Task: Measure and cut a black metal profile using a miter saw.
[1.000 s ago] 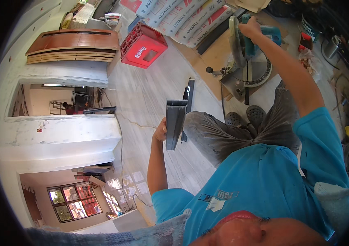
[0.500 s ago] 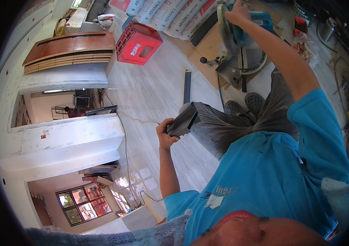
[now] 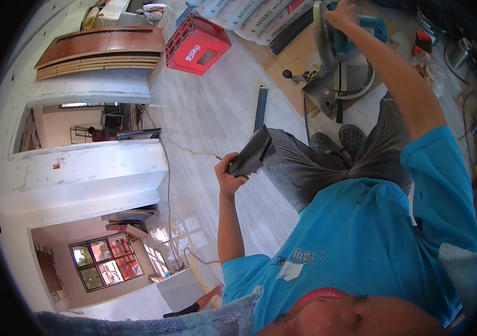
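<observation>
A pale grey, streaked floor (image 3: 210,117) ran through the middle of the view. From 4 to 6 o'clock, the wearer's turquoise cloth shirt (image 3: 361,235) filled the space, with dusty dark grey trousers (image 3: 317,176) above it. At 10 o'clock lay a stack of flat reddish-brown panels (image 3: 101,47), and at 12 o'clock a row of plump white sacks (image 3: 249,19). Toward 1 o'clock a teal and grey metal mitre saw (image 3: 322,92) stood on a flat brown sheet (image 3: 294,53). The red plastic bottle crate (image 3: 198,47) sat at 11 o'clock. Near the centre, a short dark grey channel-shaped profile (image 3: 252,152) was held up beside the wearer's left knee; a slim dark bar (image 3: 261,109) lay on the floor, at its 12 o'clock. The left hand (image 3: 231,173) was partly closed, fingers and thumb gripping the profile's 8 o'clock end. The right hand (image 3: 343,15) was curled over the saw's handle at 1 o'clock.
</observation>
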`<state>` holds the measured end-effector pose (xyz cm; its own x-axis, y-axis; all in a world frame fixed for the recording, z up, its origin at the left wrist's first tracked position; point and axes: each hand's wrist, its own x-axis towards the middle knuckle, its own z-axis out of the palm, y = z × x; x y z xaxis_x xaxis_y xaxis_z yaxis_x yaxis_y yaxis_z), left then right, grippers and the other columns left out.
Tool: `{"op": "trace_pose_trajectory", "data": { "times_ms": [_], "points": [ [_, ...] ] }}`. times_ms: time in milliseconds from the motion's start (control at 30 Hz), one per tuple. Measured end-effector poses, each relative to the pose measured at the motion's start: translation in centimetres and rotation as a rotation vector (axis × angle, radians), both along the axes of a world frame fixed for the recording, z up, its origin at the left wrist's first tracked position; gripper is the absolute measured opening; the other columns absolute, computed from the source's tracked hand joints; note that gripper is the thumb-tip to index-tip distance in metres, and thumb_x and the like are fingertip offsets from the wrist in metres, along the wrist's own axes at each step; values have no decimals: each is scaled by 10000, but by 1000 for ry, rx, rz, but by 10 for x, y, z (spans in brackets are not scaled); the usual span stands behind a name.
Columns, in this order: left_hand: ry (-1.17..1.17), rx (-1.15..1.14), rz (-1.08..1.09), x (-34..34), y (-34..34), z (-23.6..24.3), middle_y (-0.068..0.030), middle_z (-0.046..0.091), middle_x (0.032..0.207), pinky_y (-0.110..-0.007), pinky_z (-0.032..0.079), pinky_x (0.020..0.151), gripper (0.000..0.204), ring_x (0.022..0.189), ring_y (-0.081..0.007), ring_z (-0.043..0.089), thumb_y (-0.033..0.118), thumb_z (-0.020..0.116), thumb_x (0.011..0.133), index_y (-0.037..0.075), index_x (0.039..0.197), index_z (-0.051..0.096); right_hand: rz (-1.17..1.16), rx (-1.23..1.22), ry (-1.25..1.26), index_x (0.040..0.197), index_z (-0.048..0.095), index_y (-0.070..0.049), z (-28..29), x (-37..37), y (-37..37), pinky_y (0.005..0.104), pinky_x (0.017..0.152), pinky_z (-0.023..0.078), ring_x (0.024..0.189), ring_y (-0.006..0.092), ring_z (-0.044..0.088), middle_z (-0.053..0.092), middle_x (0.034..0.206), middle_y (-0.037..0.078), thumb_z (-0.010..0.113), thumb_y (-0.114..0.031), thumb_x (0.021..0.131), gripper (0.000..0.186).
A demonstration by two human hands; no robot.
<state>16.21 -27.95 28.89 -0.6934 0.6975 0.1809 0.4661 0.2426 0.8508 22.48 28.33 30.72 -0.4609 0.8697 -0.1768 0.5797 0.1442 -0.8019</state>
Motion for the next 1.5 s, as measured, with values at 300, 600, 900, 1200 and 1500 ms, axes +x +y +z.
{"op": "trace_pose_trajectory", "data": {
  "times_ms": [300,600,900,1200,1500],
  "points": [
    [-296,-249,669,-106,30,-122,-20,613,735,-279,448,668,614,712,-110,545,583,713,862,-30,836,681,-146,178,51,1458,328,30,-40,-24,10,447,1096,382,1323,433,439,429,1419,320,699,-217,761,827],
    [-444,-533,593,-144,122,-345,-230,703,850,-402,518,796,866,833,-330,687,782,657,749,-76,852,708,-7,248,132,1416,428,-2,-63,-23,30,377,946,498,1121,286,622,613,1234,206,739,-312,771,781],
    [-257,-780,178,-166,154,-417,-280,654,1047,-461,498,889,894,1016,-431,626,698,724,744,-59,1187,554,16,28,143,1425,428,-44,-58,-11,31,320,828,531,963,178,638,617,1150,125,719,-228,861,661],
    [77,-1100,542,-281,17,-440,-207,556,1266,-532,431,1002,905,1187,-417,534,441,861,672,-3,1341,445,0,70,110,1439,414,-57,-63,-2,25,344,870,533,1044,223,626,601,1200,142,676,-199,893,622],
    [-136,-871,346,-278,-13,-390,-232,595,1110,-467,526,864,724,1016,-399,627,249,859,601,42,1156,443,-5,95,121,1444,392,-54,-66,-8,0,339,833,535,973,207,631,593,1176,127,682,-179,877,649]
  ]
}}
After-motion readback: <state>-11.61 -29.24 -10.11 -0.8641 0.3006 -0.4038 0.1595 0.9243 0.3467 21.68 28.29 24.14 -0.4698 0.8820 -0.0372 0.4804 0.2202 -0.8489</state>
